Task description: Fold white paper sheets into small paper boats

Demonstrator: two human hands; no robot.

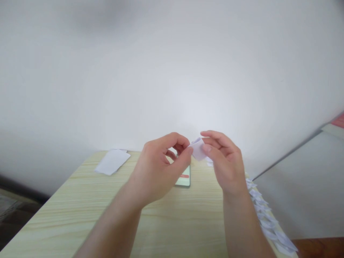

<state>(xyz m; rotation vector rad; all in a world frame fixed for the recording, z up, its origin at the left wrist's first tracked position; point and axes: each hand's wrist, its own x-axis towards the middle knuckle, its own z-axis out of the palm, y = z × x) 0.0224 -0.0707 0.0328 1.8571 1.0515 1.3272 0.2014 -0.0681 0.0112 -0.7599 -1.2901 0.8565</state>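
Between my two hands, above the table, is a small folded piece of white paper (198, 149). My left hand (168, 161) pinches its left corner between thumb and forefinger. On the opposite side, my right hand (224, 157) grips the paper's right edge with the thumb in front; the right forefinger reaches out over its top. A phone (184, 180) with a lit screen lies on the table below, mostly covered by my left hand.
A stack of white paper sheets (113, 162) lies at the back left of the wooden table (177, 225). Several folded white papers (264, 211) line the right edge. A white wall (172, 71) rises directly behind the table, and a pale panel (301, 186) stands to the right.
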